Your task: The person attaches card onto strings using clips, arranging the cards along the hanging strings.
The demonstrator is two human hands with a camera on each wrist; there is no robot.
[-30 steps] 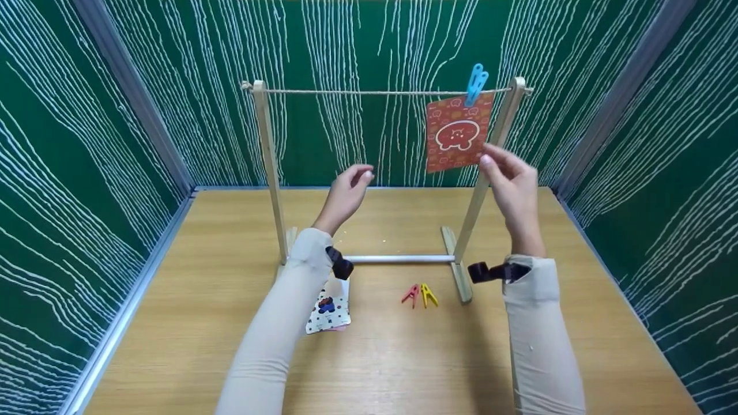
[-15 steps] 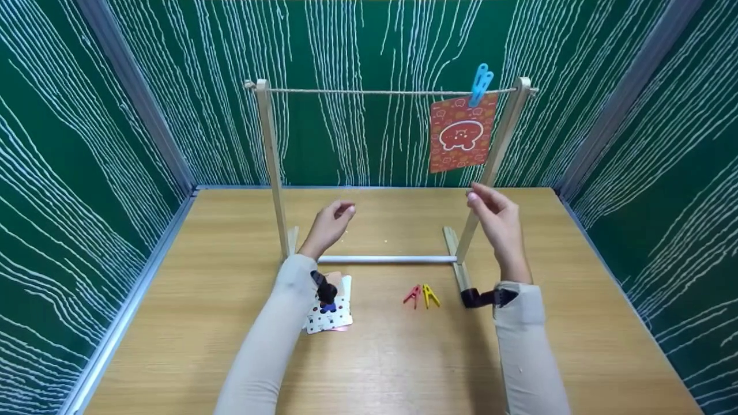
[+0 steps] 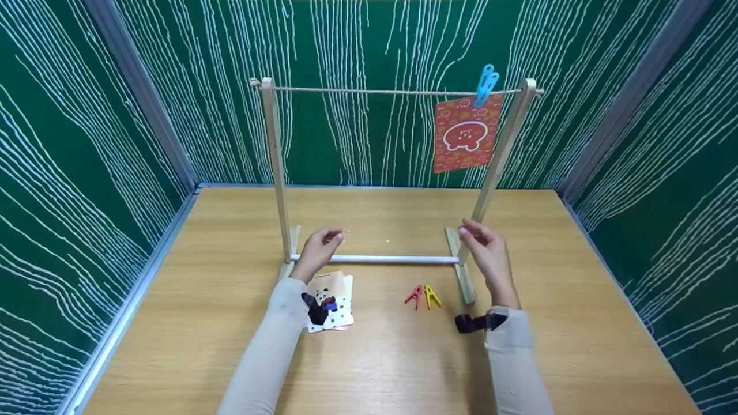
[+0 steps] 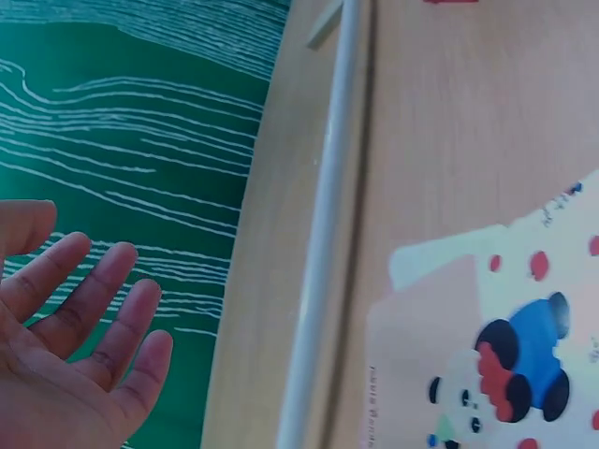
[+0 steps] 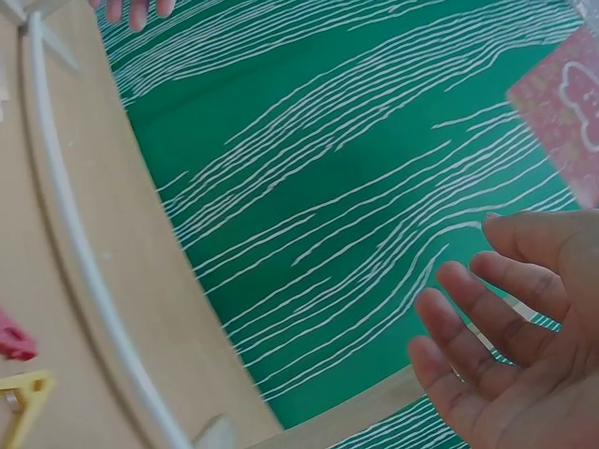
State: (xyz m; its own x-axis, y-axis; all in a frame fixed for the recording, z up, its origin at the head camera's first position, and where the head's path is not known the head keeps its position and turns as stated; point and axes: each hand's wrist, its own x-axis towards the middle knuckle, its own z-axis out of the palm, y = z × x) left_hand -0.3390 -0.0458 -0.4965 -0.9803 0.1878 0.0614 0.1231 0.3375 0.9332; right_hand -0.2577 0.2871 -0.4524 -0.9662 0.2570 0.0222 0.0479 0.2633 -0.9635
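Note:
A red card (image 3: 466, 135) with a bear face hangs from the string (image 3: 369, 91), pinned near its right end by a blue clothespin (image 3: 486, 85). My left hand (image 3: 319, 249) is above the table beside the left post, fingers relaxed and holding nothing. Below it lie a few overlapping patterned cards (image 3: 340, 305), partly hidden by the wrist camera. In front of the right post hovers my right hand (image 3: 487, 253), also holding nothing, its fingers loosely bent in the right wrist view. A pink clothespin (image 3: 414, 295) and a yellow clothespin (image 3: 431, 296) lie on the table between the hands.
The wooden frame has a left post (image 3: 278, 173), a right post (image 3: 501, 161), and a white bar (image 3: 398, 260) low between its feet. Green walls (image 3: 398, 138) with white lines enclose the wooden table (image 3: 392, 369) at the back and sides.
My right hand has let go of the red card's lower corner and come down. The left hand has also lowered toward the patterned cards. The red card stays hanging.

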